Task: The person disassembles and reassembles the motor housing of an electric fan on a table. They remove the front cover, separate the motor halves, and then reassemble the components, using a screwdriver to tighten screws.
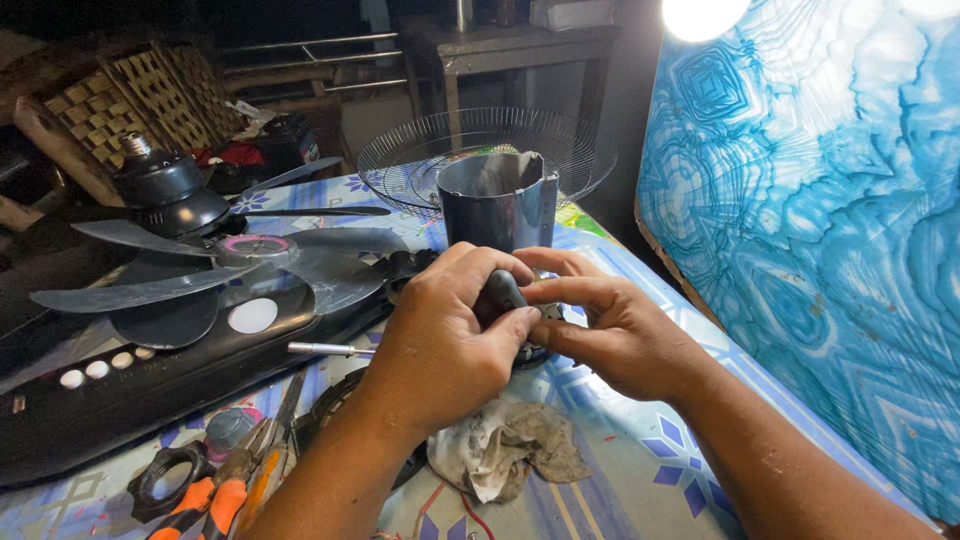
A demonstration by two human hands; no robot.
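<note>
Both hands meet over the patterned tabletop: the left hand has its grip curled tight around one small dark rounded part, and the right hand pinches the same part between thumb and forefinger, just in front of one dark cylindrical housing standing upright. One soiled rag lies beneath the wrists. To the left lie one grey fan blade set, one black fan base with four white buttons, one orange-handled pair of pliers, one black ring nut, and one metal shaft. One wire fan guard rests behind the housing.
</note>
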